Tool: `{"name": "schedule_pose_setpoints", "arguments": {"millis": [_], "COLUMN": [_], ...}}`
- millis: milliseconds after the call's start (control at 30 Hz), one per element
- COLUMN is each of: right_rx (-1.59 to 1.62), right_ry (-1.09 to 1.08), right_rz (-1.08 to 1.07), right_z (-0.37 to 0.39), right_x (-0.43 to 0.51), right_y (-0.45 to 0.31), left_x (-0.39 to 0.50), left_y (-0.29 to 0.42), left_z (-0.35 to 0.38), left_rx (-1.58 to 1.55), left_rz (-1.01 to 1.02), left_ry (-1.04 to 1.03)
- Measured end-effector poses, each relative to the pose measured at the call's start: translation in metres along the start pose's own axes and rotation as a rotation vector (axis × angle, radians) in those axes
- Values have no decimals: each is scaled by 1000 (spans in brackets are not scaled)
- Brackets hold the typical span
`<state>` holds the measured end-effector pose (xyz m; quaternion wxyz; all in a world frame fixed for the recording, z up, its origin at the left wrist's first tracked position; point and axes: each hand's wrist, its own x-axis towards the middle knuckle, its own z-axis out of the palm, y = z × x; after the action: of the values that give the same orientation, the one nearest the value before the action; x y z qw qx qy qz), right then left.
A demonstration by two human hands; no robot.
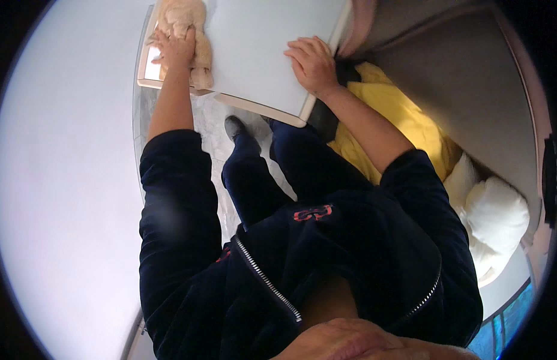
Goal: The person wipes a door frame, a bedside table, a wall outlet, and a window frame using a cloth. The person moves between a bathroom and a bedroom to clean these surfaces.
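Note:
My left hand (177,50) lies on a beige plush toy (181,13), its fingers spread over the toy's left side. The toy stretches along the left part of a white tabletop (251,49) with a pale rim, and its lower end reaches the near edge. Part of the toy is under my hand, and its top runs out of the picture. My right hand (312,63) rests on the tabletop by the right edge, fingers slightly bent, with nothing seen in it.
Right of the table a yellow cloth (395,112) lies beside a brown-grey panel (458,72). A white cushion-like bundle (497,207) is nearer to me. A pale wall (67,180) rises on the left. My feet stand on a grey tiled floor (206,117).

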<state>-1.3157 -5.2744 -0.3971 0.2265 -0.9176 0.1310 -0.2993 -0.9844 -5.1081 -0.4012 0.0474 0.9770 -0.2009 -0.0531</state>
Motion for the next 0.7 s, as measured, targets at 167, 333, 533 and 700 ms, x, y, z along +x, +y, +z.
{"name": "schedule_pose_setpoints", "arguments": {"millis": [167, 333, 533, 700], "right_rx": [5, -75, -63, -20], "right_ry": [74, 68, 36, 69], "right_rz": [13, -25, 0, -9], "right_z": [-3, -1, 8, 11], "right_x": [2, 4, 0, 0], "right_y": [0, -2, 2, 4], "left_x": [-63, -106, -156, -201], "left_y": [4, 2, 21, 53], "left_z": [-14, -10, 1, 4], "left_rx": [-33, 115, 132, 156], "left_rz": [-5, 50, 173, 239], "left_ry": [61, 35, 10, 6]}}
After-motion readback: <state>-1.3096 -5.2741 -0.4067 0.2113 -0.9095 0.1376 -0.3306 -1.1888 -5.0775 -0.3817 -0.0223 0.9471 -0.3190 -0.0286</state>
